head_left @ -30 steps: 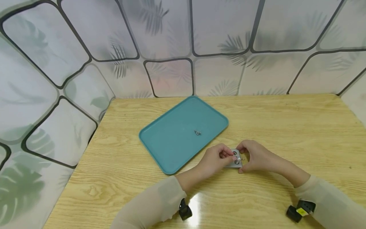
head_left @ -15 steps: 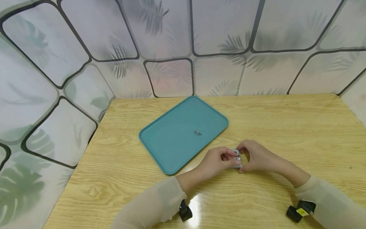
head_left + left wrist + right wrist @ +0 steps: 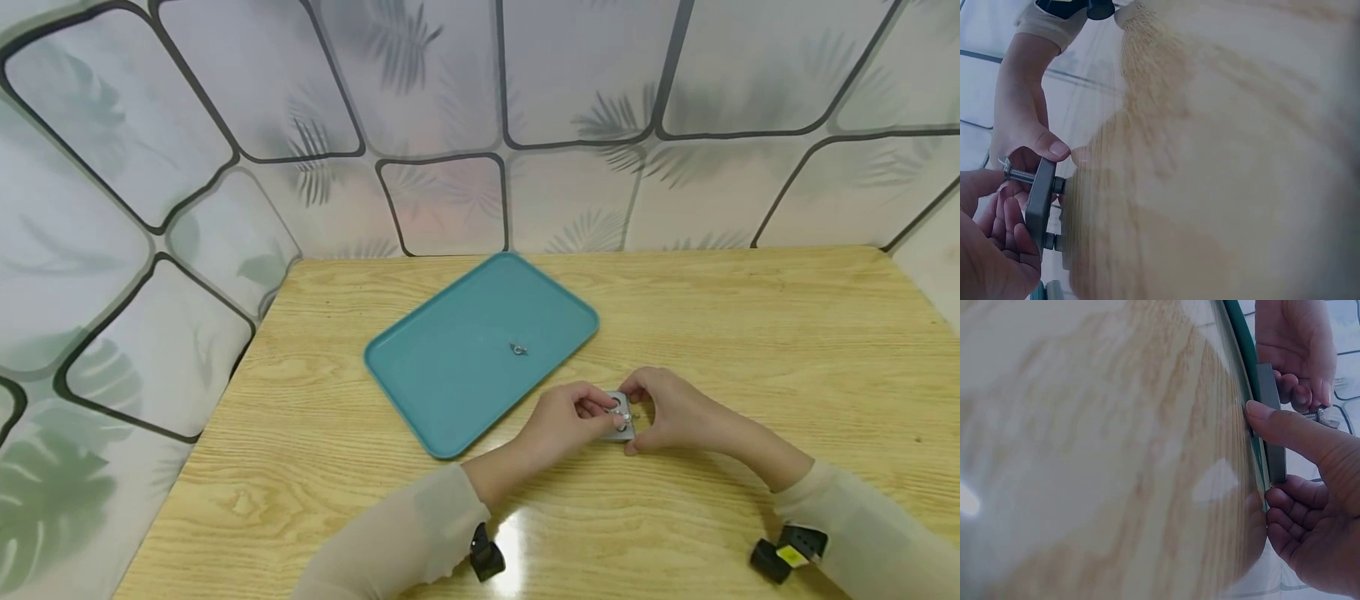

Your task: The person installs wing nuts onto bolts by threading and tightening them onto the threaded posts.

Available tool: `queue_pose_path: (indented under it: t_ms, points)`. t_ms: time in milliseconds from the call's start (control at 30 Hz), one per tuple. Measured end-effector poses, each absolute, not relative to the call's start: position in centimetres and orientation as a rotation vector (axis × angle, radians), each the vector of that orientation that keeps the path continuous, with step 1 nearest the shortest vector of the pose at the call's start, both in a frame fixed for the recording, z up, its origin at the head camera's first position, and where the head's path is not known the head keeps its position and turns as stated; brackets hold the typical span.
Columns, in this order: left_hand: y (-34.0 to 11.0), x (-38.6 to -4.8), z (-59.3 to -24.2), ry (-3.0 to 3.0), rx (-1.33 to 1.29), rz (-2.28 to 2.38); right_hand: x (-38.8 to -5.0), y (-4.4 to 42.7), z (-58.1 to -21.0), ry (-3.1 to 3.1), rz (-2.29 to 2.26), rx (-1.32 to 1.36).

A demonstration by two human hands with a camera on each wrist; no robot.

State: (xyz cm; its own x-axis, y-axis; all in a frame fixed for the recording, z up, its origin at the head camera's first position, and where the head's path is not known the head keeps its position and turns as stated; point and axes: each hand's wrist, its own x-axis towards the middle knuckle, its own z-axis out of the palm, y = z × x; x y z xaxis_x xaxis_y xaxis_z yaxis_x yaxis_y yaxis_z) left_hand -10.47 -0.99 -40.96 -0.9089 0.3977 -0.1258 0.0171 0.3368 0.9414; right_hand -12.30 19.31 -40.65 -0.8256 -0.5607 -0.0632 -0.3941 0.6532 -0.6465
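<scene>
A small grey metal plate (image 3: pixel 614 434) with round holes lies between both hands, near the middle of the table. In the left wrist view a threaded bolt (image 3: pixel 1022 177) stands up from the plate, and short bolt heads (image 3: pixel 1059 185) show under it. My left hand (image 3: pixel 564 421) pinches a silver wing nut (image 3: pixel 1322 419) at the bolt's top with thumb and fingertips, which partly hide it. From the right, my right hand (image 3: pixel 678 410) grips the plate's edges, thumb on the near side and fingers on the far side.
A blue-green tray (image 3: pixel 450 367) lies left of the plate, behind the left hand. One small silver piece (image 3: pixel 518 348), perhaps another wing nut, lies in it. Patterned fabric (image 3: pixel 450 200) rises along the back edge of the wooden table (image 3: pixel 787 333).
My left fingertips moved forward over the wing nut half a second ago and have now drawn back, showing more of the plate. The right hand holds the plate in the same spot.
</scene>
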Motion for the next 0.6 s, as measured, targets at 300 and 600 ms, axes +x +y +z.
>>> queue_pose_path:
  t_ms: [300,600]
  points:
    - [-1.09,-10.48,-40.99,2.273,0.375,1.628,-12.21,19.18,-40.46,2.613,-0.927,-0.76]
    - [-1.04,-10.29,-40.77,2.284,0.398,1.599,-12.5,19.55,-41.17,2.605,-0.96,-0.719]
